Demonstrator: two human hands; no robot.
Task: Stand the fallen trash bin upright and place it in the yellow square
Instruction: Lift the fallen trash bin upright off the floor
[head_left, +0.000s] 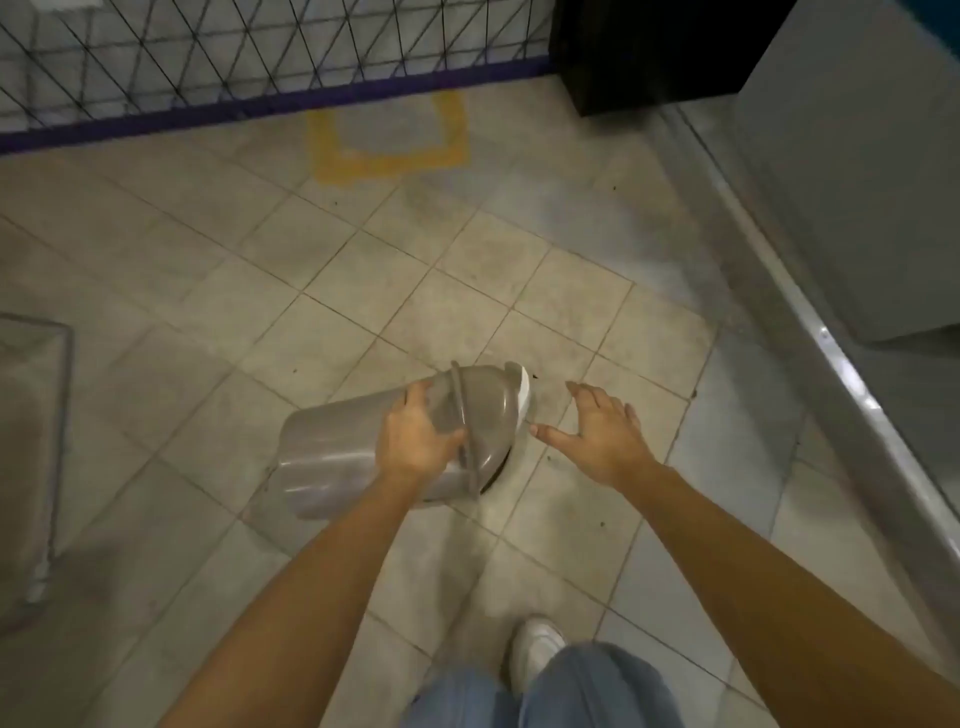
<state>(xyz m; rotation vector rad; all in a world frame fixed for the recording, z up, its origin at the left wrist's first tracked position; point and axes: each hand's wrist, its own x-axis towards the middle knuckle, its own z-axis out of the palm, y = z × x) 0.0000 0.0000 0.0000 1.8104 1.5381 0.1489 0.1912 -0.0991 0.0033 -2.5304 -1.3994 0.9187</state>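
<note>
A grey plastic trash bin (332, 457) with a domed lid lies on its side on the tiled floor, lid end pointing right. My left hand (418, 436) grips it across the body just behind the lid rim. Beside the lid, my right hand (605, 431) hovers with fingers spread, a short gap from the bin and holding nothing. The yellow square (387, 137) is marked on the floor farther ahead, close to a mesh fence.
A black mesh fence (208, 62) with a purple base rail runs along the back. A dark cabinet (654, 52) stands at the back right and a grey unit with a metal edge (831, 332) lines the right side. My shoe (537, 649) is below.
</note>
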